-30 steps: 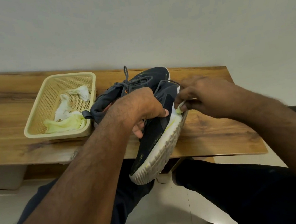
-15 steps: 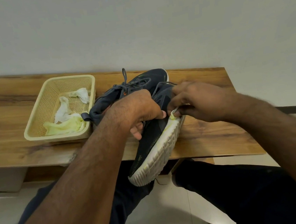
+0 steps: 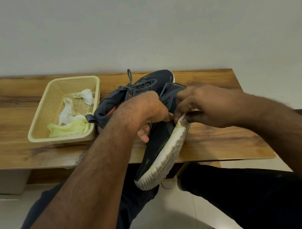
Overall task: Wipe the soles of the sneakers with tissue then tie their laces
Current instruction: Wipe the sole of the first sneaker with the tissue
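Your left hand (image 3: 142, 113) grips the dark sneaker (image 3: 157, 143) across its upper, fingers curled over the far side and the thumb hooked under toward you, so the shoe is held on its side with the white sole (image 3: 167, 157) facing right. The toe end hangs past the front edge of the wooden table (image 3: 214, 141) above your lap, while the heel end stays over the tabletop. Your right hand (image 3: 207, 106) pinches a small wad of tissue (image 3: 181, 120) between thumb and fingertips and presses it against the sole's edge near the heel; the tissue there looks yellow-stained, and faint yellow marks show along the sole's rim and near the toe.

Behind your left hand, the second sneaker (image 3: 143, 87) lies on the table toward its back edge, its laces (image 3: 130, 79) loose, one end sticking up. Its heel tab lies just beside the right wall of the cream plastic basket (image 3: 39, 124); whether they touch you cannot tell.

The basket sits left of the shoes, between the table's front and back edges. Inside it lie crumpled white tissues (image 3: 85, 96) toward the back and a yellow-tinged wad (image 3: 69, 127) along the front wall.

Your dark trouser legs (image 3: 248, 197) show below the table's front edge, over a pale tiled floor (image 3: 167, 224).
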